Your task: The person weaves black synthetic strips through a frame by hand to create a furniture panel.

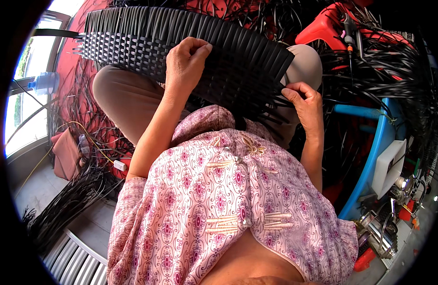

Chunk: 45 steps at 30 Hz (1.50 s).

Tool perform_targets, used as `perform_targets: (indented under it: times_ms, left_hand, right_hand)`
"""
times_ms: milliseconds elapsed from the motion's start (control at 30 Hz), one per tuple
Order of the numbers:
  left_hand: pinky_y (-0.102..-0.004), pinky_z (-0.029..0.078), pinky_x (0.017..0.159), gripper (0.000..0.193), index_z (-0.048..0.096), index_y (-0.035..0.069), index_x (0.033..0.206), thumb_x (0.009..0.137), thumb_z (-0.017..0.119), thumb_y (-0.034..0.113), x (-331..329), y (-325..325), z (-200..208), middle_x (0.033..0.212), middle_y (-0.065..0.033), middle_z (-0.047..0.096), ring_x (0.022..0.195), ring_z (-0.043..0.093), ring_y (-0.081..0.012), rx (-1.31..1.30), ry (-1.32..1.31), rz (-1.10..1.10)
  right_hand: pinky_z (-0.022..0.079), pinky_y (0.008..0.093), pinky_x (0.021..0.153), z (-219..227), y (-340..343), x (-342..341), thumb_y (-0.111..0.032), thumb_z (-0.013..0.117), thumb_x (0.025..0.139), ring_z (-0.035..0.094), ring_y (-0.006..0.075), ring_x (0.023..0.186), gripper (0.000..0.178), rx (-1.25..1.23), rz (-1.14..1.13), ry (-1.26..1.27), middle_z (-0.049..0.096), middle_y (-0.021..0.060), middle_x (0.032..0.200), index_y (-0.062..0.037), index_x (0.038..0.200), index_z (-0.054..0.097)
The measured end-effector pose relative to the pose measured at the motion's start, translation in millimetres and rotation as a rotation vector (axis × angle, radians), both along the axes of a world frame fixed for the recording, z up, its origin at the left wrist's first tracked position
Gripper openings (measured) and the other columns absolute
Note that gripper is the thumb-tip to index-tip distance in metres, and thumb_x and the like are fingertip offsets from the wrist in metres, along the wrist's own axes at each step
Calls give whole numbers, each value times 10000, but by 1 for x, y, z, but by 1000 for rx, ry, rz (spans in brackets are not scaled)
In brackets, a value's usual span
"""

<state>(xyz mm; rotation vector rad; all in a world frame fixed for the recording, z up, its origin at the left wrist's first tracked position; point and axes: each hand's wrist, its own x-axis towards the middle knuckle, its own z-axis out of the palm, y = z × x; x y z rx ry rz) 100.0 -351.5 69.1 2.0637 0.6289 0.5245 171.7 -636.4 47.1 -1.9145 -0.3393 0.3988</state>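
Observation:
A black woven panel of flat plastic strips [128,50] lies across my knees, its far edge wrapped in close upright bands. My left hand [186,59] rests over the middle of the weave, thumb and forefinger pinched together; what is between them is too small to make out. At the panel's right end my right hand [304,99] pinches the tip of a black strip, beside several loose strip ends [275,111] that stick out toward my lap. The weave between my hands is in dark shadow.
Loose black strips lie over the red floor covering [79,102]. At the right are a red plastic stool [325,28], a screwdriver-like tool [349,40], a blue plastic chair [366,175] and metal machine parts [378,235]. A water bottle [45,83] and strip bundle [62,204] are left.

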Motion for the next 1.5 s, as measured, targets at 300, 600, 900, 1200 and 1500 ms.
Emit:
perform_targets:
  times_ms: [300,600,900,1200,1500]
  left_hand:
    - [-294,508,640,217,723,-10,919,851,712,195,1,15,-1,720,-82,691,643,641,-145,38,-32,18]
    - [-247,422,527,239,746,21,915,834,722,245,7,39,28,648,-25,633,570,540,-59,82,74,-231]
    - [-248,444,545,243,753,38,921,833,717,261,5,40,22,664,-22,636,586,566,-73,60,81,-194]
    - [-242,452,565,243,747,40,932,836,719,262,9,50,12,697,-3,643,607,563,-63,3,89,-198]
    - [-343,505,651,146,728,122,922,855,718,252,6,39,-1,836,-26,657,748,660,-225,498,-103,-152]
  right_hand:
    - [478,241,710,0,7,2,-167,740,858,587,68,745,175,64,7,46,672,3,777,5,881,718]
    - [446,196,713,-13,8,3,-151,733,900,541,34,754,160,110,24,64,639,-43,809,4,928,706]
    - [480,247,752,-14,7,4,-190,707,890,595,77,790,204,90,12,73,685,8,832,10,930,712]
    - [477,247,747,-15,8,5,-202,708,886,594,79,786,224,80,16,49,687,18,820,19,924,710]
    - [476,252,723,-10,5,3,-202,704,885,587,83,756,230,42,3,14,678,22,784,27,907,703]
